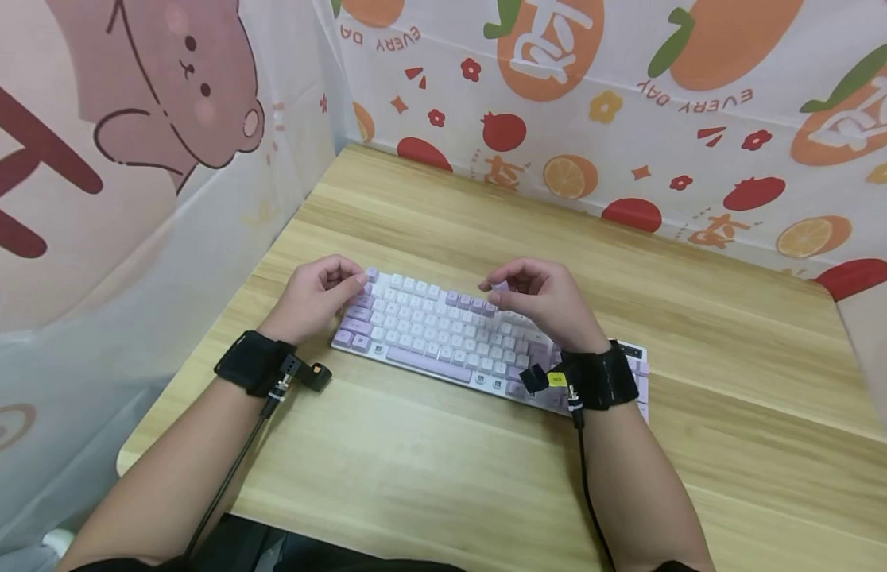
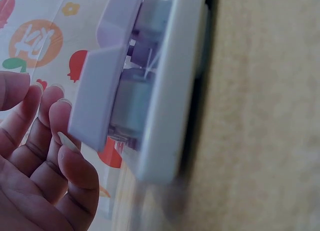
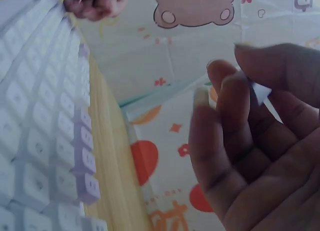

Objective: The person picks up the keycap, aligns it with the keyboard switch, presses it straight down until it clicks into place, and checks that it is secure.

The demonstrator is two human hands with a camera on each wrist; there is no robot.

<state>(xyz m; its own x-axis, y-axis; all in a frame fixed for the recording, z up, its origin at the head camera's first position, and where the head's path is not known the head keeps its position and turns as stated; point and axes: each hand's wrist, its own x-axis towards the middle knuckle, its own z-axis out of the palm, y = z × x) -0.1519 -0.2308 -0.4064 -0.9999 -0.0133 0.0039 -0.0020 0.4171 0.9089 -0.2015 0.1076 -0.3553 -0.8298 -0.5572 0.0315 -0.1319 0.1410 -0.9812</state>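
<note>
A white and light-purple keyboard (image 1: 431, 327) lies at a slant on the wooden table. Above its back row, my right hand (image 1: 540, 290) pinches a small pale-purple keycap (image 3: 260, 92) between thumb and fingers. At the keyboard's back left corner is my left hand (image 1: 318, 290), its fingers loosely bent and its thumb by the edge keys. In the left wrist view these fingers (image 2: 75, 166) hold nothing that I can see; whether they touch the keyboard I cannot tell. Several spots in the front row, beside the long purple space bar (image 1: 429, 365), show dark switches without caps.
The wooden table (image 1: 386, 461) reaches to a fruit-print curtain (image 1: 572, 119) at the back and a bear-print curtain (image 1: 200, 238) on the left. Black wrist straps with cameras and cables (image 1: 236, 469) sit on both arms. My right forearm covers part of the keyboard's right end.
</note>
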